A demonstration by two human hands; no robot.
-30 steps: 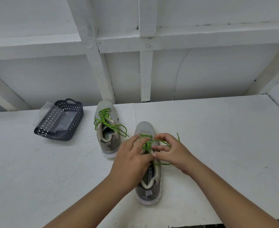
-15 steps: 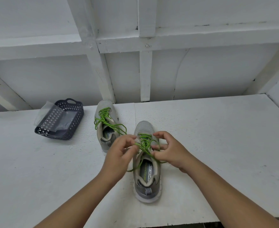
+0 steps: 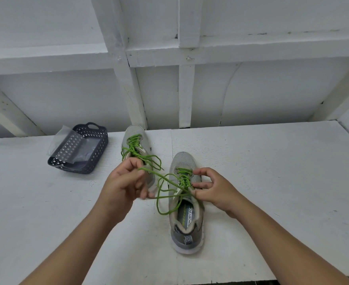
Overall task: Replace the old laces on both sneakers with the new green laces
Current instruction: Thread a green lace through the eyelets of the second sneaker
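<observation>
The person is working on the near sneaker (image 3: 187,204), which is lying flat on the white table (image 3: 272,182) just in front of them, and both hands are engaged with its green lace (image 3: 169,182). The left hand (image 3: 124,186) is pinching one lace end between thumb and curled fingers and drawing it out to the left and slightly upward, so that strand is running taut across the gap to the top eyelets. The right hand (image 3: 212,189) is sitting against the right side of the tongue opening, its thumb and fingers curled and pinching the lace where the strands are crossing, while a slack loop is hanging over the shoe's left edge onto the table. To do this step well, the judgement is that the right hand ought to be pinning the crossing firmly while the left is pulling evenly along the lace line, not upward, lest the shoe lift or the lower rows go uneven. The near sneaker's long axis is running away from the person, toe toward the back wall, heel nearest, tilting faintly leftward at the toe. The far sneaker (image 3: 137,149), already carrying a green lace with loose ends, is lying similarly oriented beside a dark perforated basket (image 3: 81,151) holding a clear plastic wrapper (image 3: 62,136).
</observation>
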